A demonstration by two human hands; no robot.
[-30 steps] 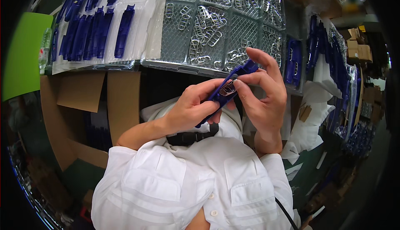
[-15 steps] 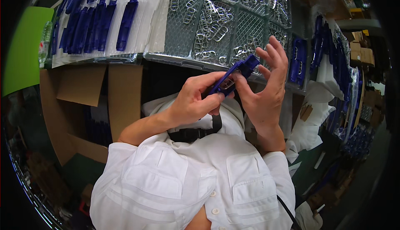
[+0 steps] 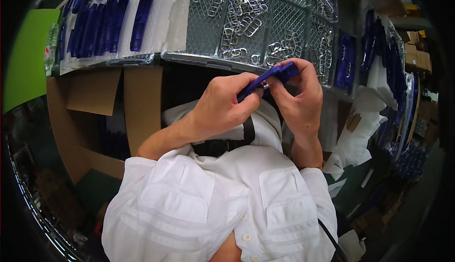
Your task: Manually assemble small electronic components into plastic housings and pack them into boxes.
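Desk: runs across the top of the view, its front edge curved by the lens. A white shirt fills the lower centre, with a black strap across the chest.

Cardboard box: open, below the desk edge on the person's left, flaps folded out. A green panel stands at the far left.

Grey tray: sits on the desk, centre, divided into compartments with a diamond-pattern floor. Small metal clips lie loose in several compartments.

Row of blue plastic pieces: laid side by side on a white sheet, left part of the desk. More blue pieces sit right of the tray, with white wrapping hanging below them.

Left hand: fingers curled, thumb and forefinger pinched on the lower end of a blue plastic piece.

Right hand: fingers bent over the upper end of the same piece, thumb pressed at its middle.

Blue plastic piece: held by both hands in front of the chest, just below the tray's front edge, tilted with its upper end toward the right. A small metal part shows where the thumbs meet; too small to tell how it sits.
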